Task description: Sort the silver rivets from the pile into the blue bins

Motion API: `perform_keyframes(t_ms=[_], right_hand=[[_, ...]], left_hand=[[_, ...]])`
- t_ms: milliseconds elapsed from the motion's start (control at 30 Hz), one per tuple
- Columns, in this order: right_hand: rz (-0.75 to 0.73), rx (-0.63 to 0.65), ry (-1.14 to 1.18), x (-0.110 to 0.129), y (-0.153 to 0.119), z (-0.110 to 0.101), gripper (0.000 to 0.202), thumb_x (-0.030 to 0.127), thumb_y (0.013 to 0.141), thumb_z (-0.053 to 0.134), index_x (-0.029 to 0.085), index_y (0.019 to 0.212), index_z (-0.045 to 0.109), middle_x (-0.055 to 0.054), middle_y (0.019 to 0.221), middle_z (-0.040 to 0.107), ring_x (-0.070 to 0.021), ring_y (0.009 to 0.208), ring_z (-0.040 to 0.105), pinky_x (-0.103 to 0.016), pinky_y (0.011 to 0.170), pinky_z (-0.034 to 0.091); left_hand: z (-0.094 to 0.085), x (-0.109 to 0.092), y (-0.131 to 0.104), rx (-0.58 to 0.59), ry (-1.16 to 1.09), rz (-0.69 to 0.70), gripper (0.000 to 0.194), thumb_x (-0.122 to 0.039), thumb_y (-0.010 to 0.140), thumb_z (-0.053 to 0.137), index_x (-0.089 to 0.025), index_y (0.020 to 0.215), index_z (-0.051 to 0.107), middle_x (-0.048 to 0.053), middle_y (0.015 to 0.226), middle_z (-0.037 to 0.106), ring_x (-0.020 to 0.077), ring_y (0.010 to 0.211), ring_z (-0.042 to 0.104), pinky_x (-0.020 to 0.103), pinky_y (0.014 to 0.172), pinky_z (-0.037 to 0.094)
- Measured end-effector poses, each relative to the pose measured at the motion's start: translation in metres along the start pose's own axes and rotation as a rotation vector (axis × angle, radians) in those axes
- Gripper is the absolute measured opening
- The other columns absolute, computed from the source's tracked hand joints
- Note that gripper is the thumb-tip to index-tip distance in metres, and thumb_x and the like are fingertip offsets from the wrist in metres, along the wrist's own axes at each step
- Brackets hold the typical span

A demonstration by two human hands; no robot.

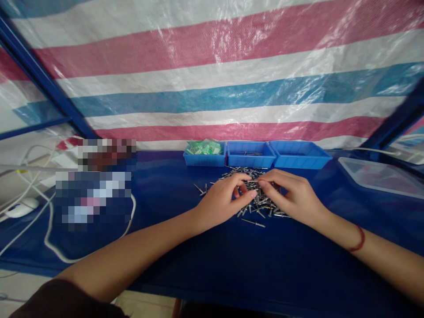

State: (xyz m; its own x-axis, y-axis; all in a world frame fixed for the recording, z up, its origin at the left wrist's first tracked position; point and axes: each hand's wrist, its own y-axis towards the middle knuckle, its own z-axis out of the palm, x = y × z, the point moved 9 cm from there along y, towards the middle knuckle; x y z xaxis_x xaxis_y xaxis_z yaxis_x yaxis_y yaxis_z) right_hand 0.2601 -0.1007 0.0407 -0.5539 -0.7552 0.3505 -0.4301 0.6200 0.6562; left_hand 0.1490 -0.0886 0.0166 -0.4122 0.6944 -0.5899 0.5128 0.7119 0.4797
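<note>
A loose pile of silver metal rivets [265,206] lies on the blue table, partly hidden by both hands. Above the pile, my right hand [293,192] pinches one thin rivet [253,181] between thumb and fingertips, its length pointing left. My left hand [225,196] is beside it over the pile's left part, fingers curled and the thumb near the index finger; whatever those fingers may hold is too small to make out. One rivet [253,223] lies apart in front of the pile.
Behind the pile stand three blue bins: one with green packets [205,148], one with a few rivets [251,160], one at right [300,157]. A clear plastic lid [380,179] lies right. White cables [49,229] and a mouse [22,207] are left.
</note>
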Motion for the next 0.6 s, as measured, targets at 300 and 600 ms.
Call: perform_keyframes(t_ms=[300,600], right_hand=[[0.091,-0.143,-0.49,-0.045,0.045,-0.026,0.021,0.028,0.09,0.044,0.018,0.083,0.062,-0.007,0.073,0.063,-0.0199,0.064,0.058,-0.032,0.058,0.039],[0.092,0.068,-0.71,-0.076,0.049,0.002,0.027,0.03,0.089,0.042,0.015,0.086,0.065,-0.011,0.073,0.066,-0.025,0.071,0.059,-0.035,0.066,0.041]], left_hand=[[-0.002,-0.003,-0.002,0.012,0.154,0.113,0.022,-0.021,0.086,0.052,-0.017,0.108,0.054,0.003,0.088,0.068,0.0156,0.08,0.063,0.03,0.074,0.046],[0.0,0.0,-0.002,0.085,0.369,0.132,0.014,-0.021,0.088,0.049,-0.02,0.096,0.06,0.0,0.092,0.067,0.017,0.088,0.061,0.031,0.076,0.041]])
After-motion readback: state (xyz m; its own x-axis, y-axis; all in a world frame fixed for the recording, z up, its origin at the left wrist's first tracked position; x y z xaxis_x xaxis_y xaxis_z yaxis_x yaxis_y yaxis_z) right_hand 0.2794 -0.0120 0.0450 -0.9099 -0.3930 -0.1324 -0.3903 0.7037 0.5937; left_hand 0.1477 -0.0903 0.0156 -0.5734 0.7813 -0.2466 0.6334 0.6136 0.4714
